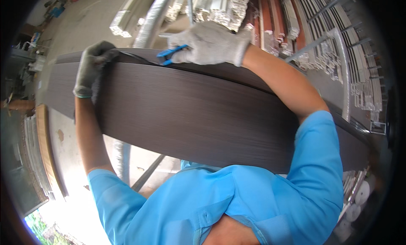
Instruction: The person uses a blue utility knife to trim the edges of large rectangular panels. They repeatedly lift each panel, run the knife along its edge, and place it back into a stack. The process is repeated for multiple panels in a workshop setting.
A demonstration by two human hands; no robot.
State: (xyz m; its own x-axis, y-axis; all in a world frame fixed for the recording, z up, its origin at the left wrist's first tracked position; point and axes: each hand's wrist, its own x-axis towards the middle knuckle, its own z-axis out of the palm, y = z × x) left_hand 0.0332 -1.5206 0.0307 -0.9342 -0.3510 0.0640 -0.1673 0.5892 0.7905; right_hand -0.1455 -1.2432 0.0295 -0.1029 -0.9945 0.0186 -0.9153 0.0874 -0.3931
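Note:
A long dark brown wood-grain panel [198,105] lies across in front of me, with a second dark panel edge [67,58] just behind it. My left hand [93,65], in a grey work glove, curls over the panel's far edge at the left. From its fingers a thin black strip [137,57] runs right along that edge. My right hand [207,44], gloved too, is closed around a small blue tool [171,54] whose exact kind I cannot make out. The tool's tip points left and down, close to the strip's right end.
Bundles of white profiles [224,6] and reddish-brown profiles [275,17] lie beyond the panel. At right, more long profiles rest on a metal rack [340,55]. A plastic-wrapped length [152,19] stands behind the panel. Boards [48,148] lean at the left.

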